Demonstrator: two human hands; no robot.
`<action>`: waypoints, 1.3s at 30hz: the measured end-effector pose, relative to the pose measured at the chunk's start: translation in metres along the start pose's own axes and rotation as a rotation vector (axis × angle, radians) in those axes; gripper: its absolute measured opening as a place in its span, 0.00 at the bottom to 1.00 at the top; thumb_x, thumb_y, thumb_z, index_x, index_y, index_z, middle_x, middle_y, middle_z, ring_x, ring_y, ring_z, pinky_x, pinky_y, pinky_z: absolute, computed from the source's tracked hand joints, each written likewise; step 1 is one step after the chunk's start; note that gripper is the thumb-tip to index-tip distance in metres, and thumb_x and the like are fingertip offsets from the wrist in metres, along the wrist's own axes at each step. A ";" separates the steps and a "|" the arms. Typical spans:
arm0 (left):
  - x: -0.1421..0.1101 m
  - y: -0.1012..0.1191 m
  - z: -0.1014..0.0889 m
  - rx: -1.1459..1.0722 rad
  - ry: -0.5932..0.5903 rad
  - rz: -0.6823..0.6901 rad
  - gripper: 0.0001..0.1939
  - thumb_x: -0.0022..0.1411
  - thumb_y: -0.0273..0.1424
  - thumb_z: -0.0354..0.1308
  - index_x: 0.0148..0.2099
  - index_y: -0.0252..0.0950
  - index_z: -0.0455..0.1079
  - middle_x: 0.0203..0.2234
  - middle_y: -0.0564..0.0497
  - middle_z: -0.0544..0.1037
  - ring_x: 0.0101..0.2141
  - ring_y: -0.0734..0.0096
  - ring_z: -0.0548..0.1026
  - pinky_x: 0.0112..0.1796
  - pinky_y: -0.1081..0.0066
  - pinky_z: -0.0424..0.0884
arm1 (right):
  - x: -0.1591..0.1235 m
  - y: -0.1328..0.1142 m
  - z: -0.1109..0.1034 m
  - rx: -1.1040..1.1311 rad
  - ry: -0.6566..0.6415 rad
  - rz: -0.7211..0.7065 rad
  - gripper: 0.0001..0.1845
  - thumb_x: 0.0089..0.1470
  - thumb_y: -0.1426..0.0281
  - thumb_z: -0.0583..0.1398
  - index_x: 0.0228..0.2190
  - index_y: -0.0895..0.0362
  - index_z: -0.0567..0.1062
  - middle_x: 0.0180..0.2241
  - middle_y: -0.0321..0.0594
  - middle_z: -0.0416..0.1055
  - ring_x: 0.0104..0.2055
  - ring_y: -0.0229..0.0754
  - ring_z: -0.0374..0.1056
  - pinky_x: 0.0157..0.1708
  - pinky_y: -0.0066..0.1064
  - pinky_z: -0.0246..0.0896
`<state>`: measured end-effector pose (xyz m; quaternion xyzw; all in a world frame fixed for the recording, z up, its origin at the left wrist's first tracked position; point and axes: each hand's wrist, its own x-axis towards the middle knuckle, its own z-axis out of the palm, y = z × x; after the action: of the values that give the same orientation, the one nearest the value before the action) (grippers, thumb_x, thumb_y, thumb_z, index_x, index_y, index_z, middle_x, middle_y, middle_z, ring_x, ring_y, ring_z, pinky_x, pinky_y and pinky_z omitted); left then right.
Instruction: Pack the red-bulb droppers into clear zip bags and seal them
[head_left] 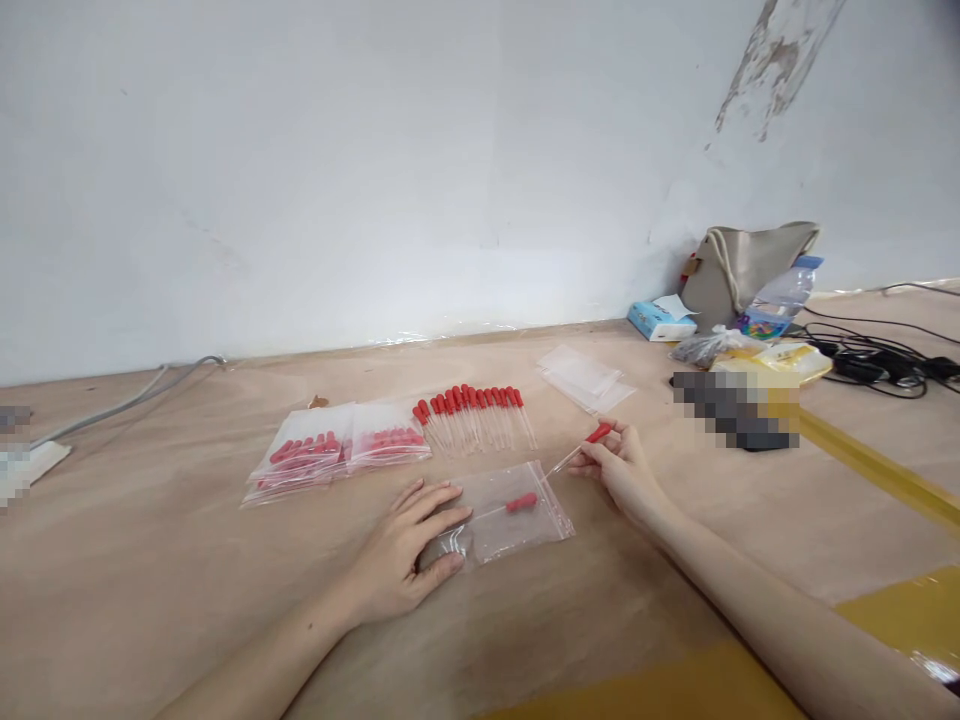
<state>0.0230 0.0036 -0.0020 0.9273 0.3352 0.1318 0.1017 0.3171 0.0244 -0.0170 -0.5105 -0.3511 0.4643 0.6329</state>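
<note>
A clear zip bag (495,540) lies flat in front of me with one red-bulbed dropper (520,502) inside. My left hand (409,545) rests on the bag's left end, its fingers spread and thumb apart. Between the thumb and fingers of my right hand (616,465) is a second dropper (598,433); its thin clear tube points left, down to the bag's zip edge. I cannot tell whether the tip is inside the opening. Behind the bag, several loose droppers (469,400) lie side by side, red bulbs away from me.
Filled zip bags (300,450) are stacked at left. Flat clear bags (585,378) lie beyond my right hand. Farther right are a tissue pack (660,320), a grey bag (750,265), a plastic bottle (780,300) and black cables (874,365). A wall (375,180) stands behind.
</note>
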 end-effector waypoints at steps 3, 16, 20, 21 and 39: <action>-0.001 0.001 -0.001 0.003 -0.006 -0.011 0.24 0.63 0.38 0.48 0.60 0.42 0.52 0.57 0.48 0.59 0.56 0.60 0.56 0.56 0.53 0.49 | -0.006 0.001 0.006 0.052 -0.012 0.029 0.23 0.40 0.69 0.61 0.36 0.52 0.54 0.23 0.25 0.63 0.22 0.33 0.67 0.25 0.30 0.68; 0.001 0.000 -0.001 0.007 -0.009 -0.022 0.27 0.63 0.39 0.48 0.61 0.41 0.48 0.57 0.49 0.58 0.57 0.62 0.55 0.57 0.54 0.48 | -0.010 -0.005 -0.003 -0.053 -0.217 0.186 0.19 0.39 0.64 0.63 0.31 0.55 0.60 0.25 0.32 0.69 0.25 0.35 0.69 0.29 0.30 0.65; 0.000 0.000 0.000 0.007 0.001 -0.012 0.27 0.63 0.39 0.48 0.61 0.42 0.48 0.57 0.49 0.58 0.57 0.61 0.56 0.56 0.53 0.48 | -0.007 0.000 -0.010 -0.395 -0.461 0.101 0.16 0.39 0.63 0.64 0.29 0.59 0.69 0.24 0.35 0.69 0.23 0.32 0.64 0.23 0.26 0.59; 0.000 0.000 0.000 0.008 0.004 -0.011 0.27 0.62 0.39 0.48 0.61 0.42 0.48 0.57 0.49 0.58 0.57 0.61 0.56 0.56 0.53 0.49 | -0.008 0.001 -0.010 -0.462 -0.488 0.052 0.15 0.39 0.63 0.64 0.29 0.59 0.71 0.23 0.34 0.69 0.22 0.31 0.62 0.22 0.25 0.57; 0.002 0.002 0.000 0.072 -0.072 0.089 0.19 0.65 0.34 0.45 0.58 0.52 0.55 0.59 0.53 0.54 0.59 0.59 0.49 0.55 0.50 0.49 | 0.068 -0.013 0.037 -0.947 -0.130 -0.058 0.17 0.38 0.64 0.64 0.32 0.59 0.69 0.27 0.37 0.69 0.26 0.34 0.64 0.23 0.24 0.55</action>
<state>0.0252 0.0033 -0.0012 0.9485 0.2942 0.0906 0.0742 0.3086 0.1002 0.0024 -0.7025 -0.5771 0.2664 0.3200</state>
